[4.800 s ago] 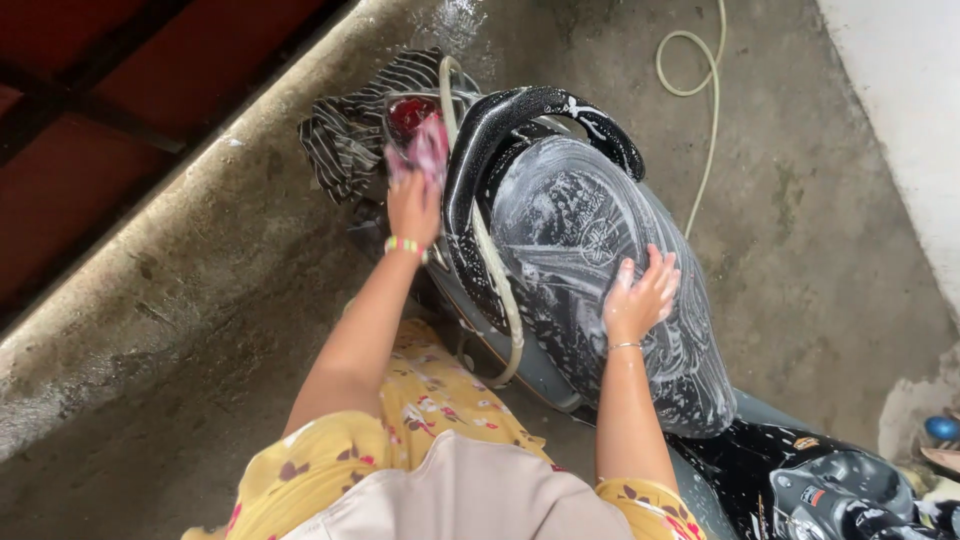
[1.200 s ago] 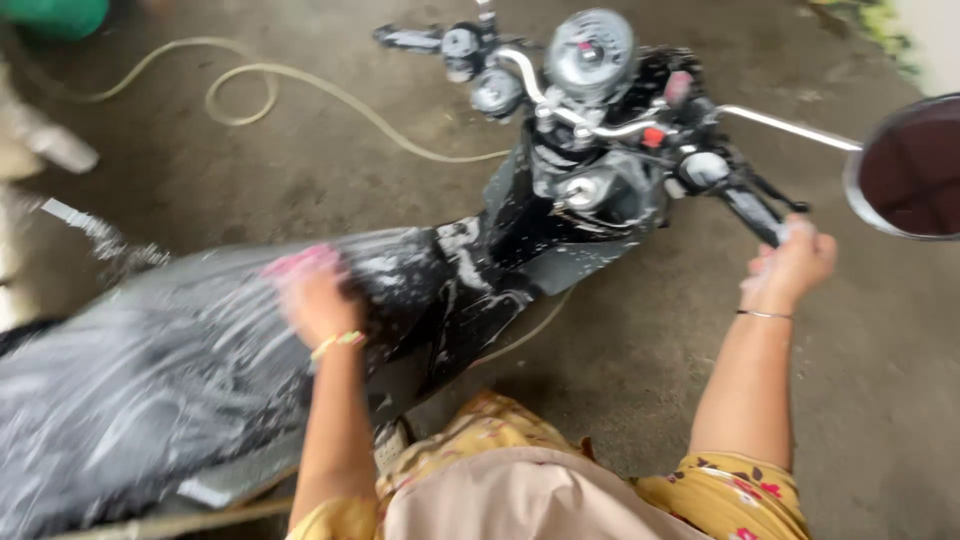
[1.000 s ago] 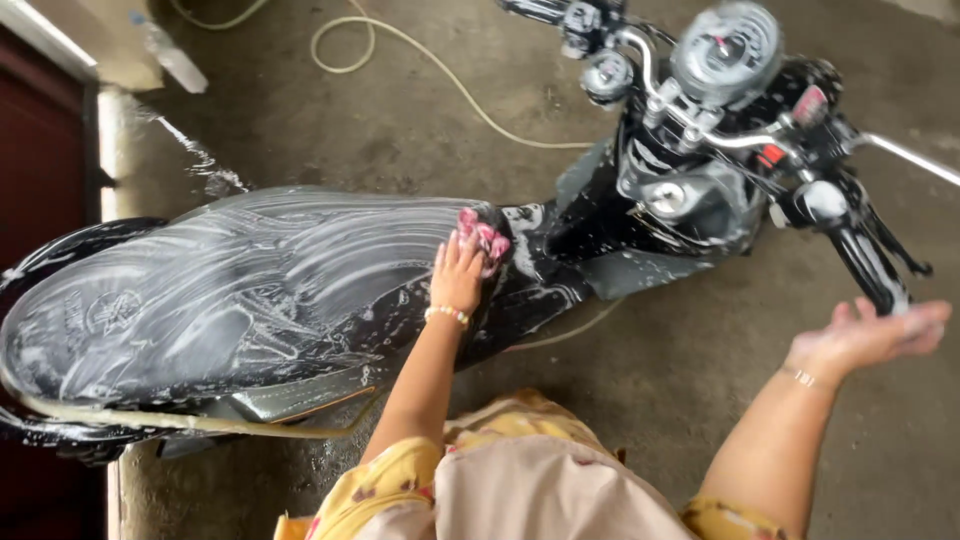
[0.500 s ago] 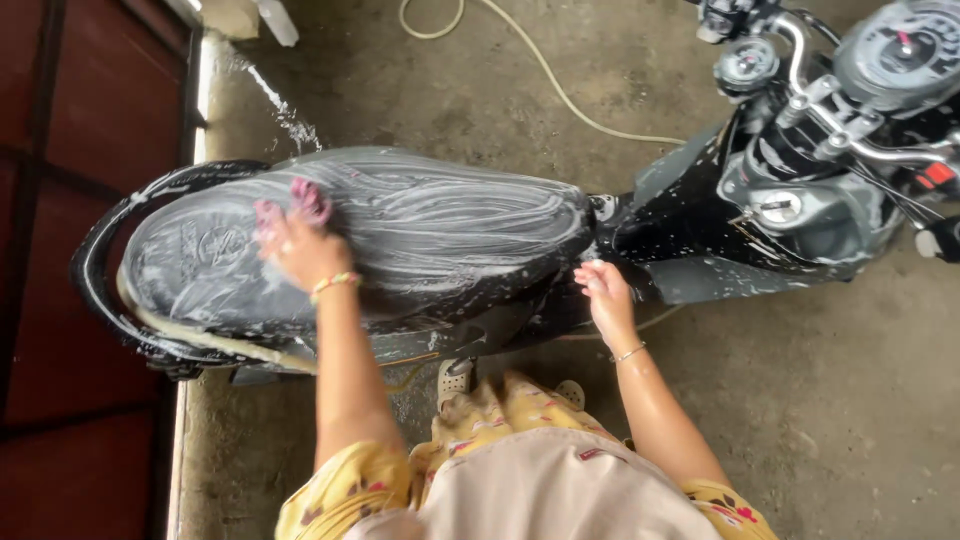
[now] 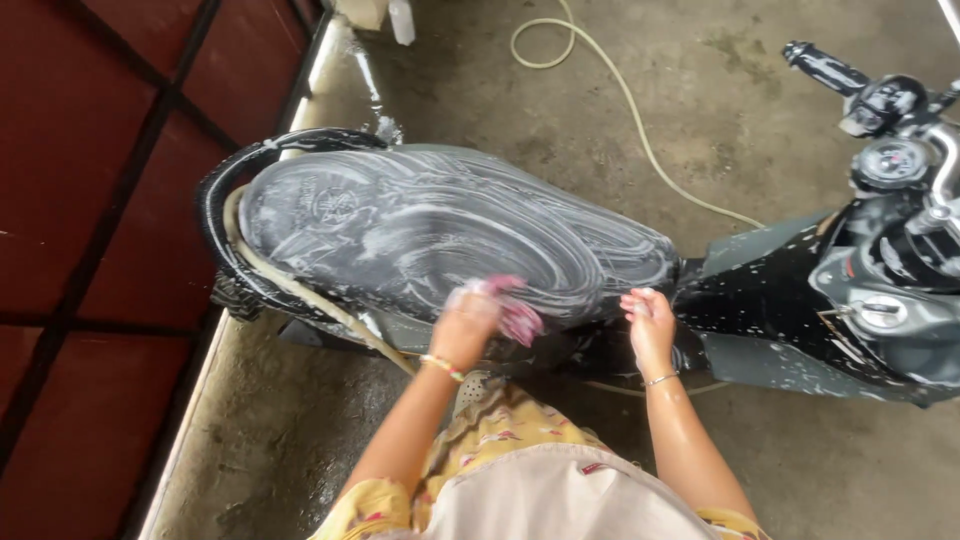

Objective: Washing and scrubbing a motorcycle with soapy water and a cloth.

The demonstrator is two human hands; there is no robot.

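the left hand [image 5: 468,322], closed around the pink sponge [image 5: 512,312], has swept from the rear of the soapy seat [image 5: 420,225] to its near front edge, so scrubbing has crossed the seat, while the right hand [image 5: 648,318] rests open beside it.

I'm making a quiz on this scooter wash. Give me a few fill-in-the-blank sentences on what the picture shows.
1. The left hand presses a ____ sponge against the near edge of the seat.
2. The seat is covered in white ____.
3. The right hand holds ____.
4. A pale ____ lies looped on the concrete floor beyond the scooter.

Missing words: pink; soap foam; nothing; hose
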